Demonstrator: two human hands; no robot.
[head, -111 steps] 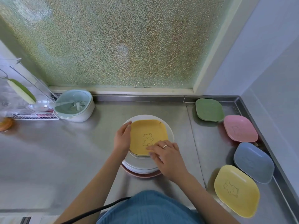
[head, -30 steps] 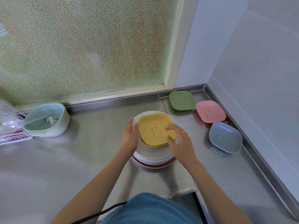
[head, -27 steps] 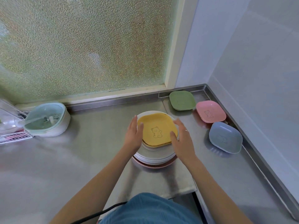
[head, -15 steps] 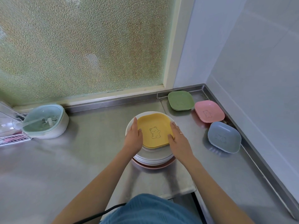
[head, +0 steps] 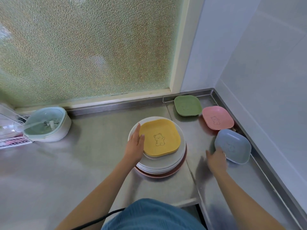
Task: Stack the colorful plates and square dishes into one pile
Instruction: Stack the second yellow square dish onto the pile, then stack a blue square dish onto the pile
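Observation:
A pile of round plates (head: 159, 165) stands mid-counter, white ones over a pink one at the bottom. Yellow square dishes with a bear drawing (head: 160, 137) lie on top. My left hand (head: 135, 145) rests flat against the pile's left edge, fingers apart. On the right, a blue square dish (head: 233, 146) sits on the counter; my right hand (head: 216, 159), blurred, touches its near-left rim with fingers spread. Behind it sit a pink square dish (head: 217, 117) and a green square dish (head: 187, 105).
A steel counter (head: 83, 163) runs to a raised lip along the back and right walls. A white tub with a pale green lid (head: 47, 124) stands at the back left, beside a wire rack (head: 11, 140). Frosted glass fills the wall behind.
My right hand left the pile's right edge and moved right to the blue dish. Earlier a second yellow dish went from the counter onto the pile. My left hand stayed put.

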